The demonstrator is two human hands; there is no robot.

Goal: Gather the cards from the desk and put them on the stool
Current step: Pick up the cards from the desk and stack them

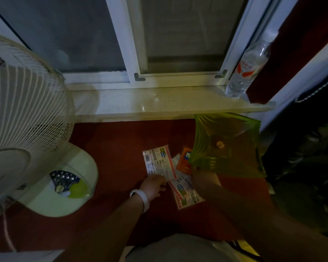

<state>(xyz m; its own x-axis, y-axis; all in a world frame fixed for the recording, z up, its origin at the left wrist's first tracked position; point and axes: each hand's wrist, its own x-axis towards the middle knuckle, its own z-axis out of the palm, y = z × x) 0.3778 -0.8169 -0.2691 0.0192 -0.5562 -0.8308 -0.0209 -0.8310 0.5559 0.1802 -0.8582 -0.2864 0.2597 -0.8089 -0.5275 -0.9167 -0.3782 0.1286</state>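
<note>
Three cards lie on the red desk (121, 148): a white printed card (157, 160) with red edging, a second printed card (186, 191) below and right of it, and an orange card (185, 163) partly under a green translucent dish. My left hand (153, 186), with a white wristband, pinches the lower edge of the first printed card. My right hand (203, 176) is dark and grips the near rim of the green dish (225, 146), which is tilted up off the desk. No stool is in view.
A white table fan (23, 103) with a pale base (64, 188) stands at the left on the desk. A stone window sill (159, 103) runs along the back, with a plastic water bottle (246, 69) at its right end. Dark clutter fills the right side.
</note>
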